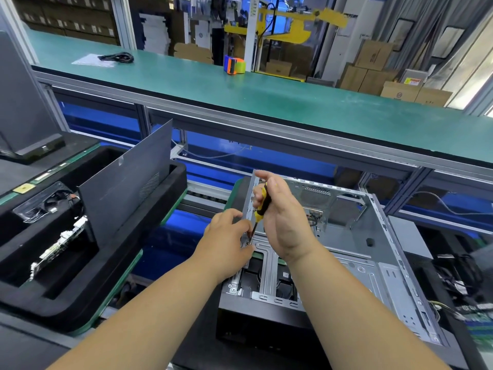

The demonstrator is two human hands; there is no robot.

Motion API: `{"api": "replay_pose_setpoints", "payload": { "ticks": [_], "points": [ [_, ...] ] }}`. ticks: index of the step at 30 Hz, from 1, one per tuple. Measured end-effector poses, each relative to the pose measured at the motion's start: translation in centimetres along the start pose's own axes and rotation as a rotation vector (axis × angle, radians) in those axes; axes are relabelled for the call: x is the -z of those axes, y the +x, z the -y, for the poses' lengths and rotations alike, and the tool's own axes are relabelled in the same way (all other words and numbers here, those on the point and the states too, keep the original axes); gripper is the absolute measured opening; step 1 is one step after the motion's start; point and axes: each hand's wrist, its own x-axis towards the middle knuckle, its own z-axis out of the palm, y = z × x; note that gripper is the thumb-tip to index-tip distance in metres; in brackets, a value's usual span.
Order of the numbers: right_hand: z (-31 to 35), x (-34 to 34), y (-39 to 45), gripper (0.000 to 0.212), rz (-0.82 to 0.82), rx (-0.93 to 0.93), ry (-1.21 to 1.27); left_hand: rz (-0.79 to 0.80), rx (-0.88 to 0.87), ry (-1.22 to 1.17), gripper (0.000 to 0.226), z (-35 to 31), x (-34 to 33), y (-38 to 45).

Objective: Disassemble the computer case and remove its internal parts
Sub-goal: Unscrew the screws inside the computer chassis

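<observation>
An open grey metal computer case (pixel 354 265) lies on its side in front of me, its inside bare apart from a few cables near the back wall. My right hand (pixel 282 220) grips a yellow-and-black screwdriver (pixel 261 204), tip down at a screw (pixel 249 243) on the case's left edge rail. My left hand (pixel 229 236) pinches around that screw and the driver tip. A black drive or supply unit (pixel 253 279) sits under the silver bracket at the case's near end.
A black foam tray (pixel 88 265) at left holds a fan (pixel 48 201), a circuit board (pixel 58 247) and the upright dark side panel (pixel 128 182). A green bench (pixel 266 97) behind carries a tape dispenser (pixel 234 64) and a coiled cable (pixel 117 57). Cables lie at right (pixel 458 279).
</observation>
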Motion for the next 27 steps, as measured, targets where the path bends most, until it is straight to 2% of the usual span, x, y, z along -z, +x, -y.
{"api": "replay_pose_setpoints", "payload": {
  "ticks": [3,6,11,18,23,27],
  "points": [
    [-0.1,-0.1,0.3,0.017,-0.054,0.004,-0.058,-0.001,0.008,0.038,0.030,-0.2,-0.2,0.3],
    [0.0,0.2,0.6,0.022,-0.061,0.001,-0.072,0.004,0.023,0.048,0.029,-0.3,-0.3,0.3],
    [0.2,0.7,1.0,0.023,-0.006,-0.022,0.055,-0.008,0.001,0.101,0.032,-0.3,-0.4,0.4],
    [0.2,0.5,1.7,0.031,-0.073,-0.058,0.012,-0.011,0.007,0.121,0.030,-0.5,-0.4,0.5],
    [-0.1,-0.4,1.8,0.048,-0.012,-0.043,0.000,-0.014,0.010,0.122,0.031,-0.4,-0.3,0.4],
    [-0.1,-0.9,1.6,0.045,0.015,-0.068,0.011,-0.012,0.021,0.124,0.028,-0.7,-0.1,0.5]
  ]
}}
